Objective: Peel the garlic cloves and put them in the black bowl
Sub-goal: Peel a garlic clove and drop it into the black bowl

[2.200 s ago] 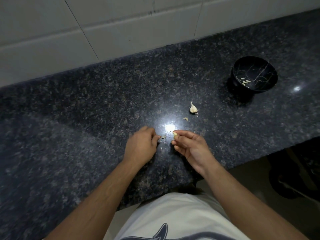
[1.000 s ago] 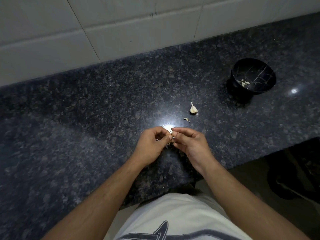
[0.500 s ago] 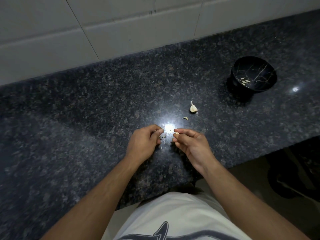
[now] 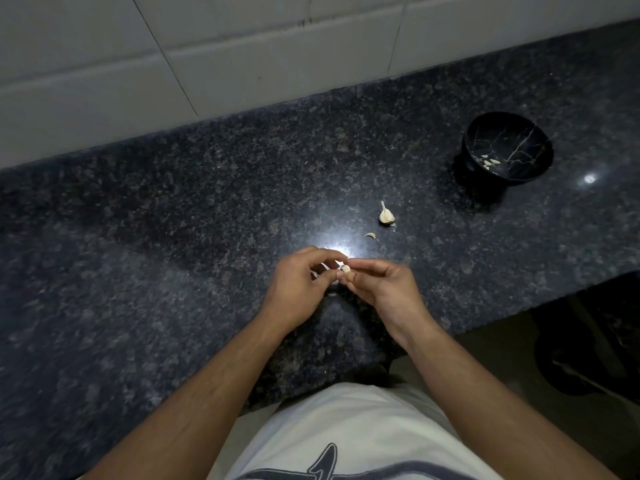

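From the head view, the right hand [image 4: 382, 289] pinches a small pale garlic clove [image 4: 345, 269] at its fingertips. The left hand [image 4: 298, 285] curls its fingers against it. Beyond the fingers on speckled granite counter [image 4: 173, 220] lie a papery garlic piece [image 4: 386, 214] and a curved sliver [image 4: 370, 235]; far right, the glossy round black bowl [image 4: 530, 174] holds peeled cloves [image 4: 490, 162].

A dark speckled granite counter [image 4: 173, 220] spreads beneath and beyond the hands. White wall tiles [image 4: 214, 53] rise behind it. Nearer than the hands, a white shirt [image 4: 346, 431] with dark print shows.
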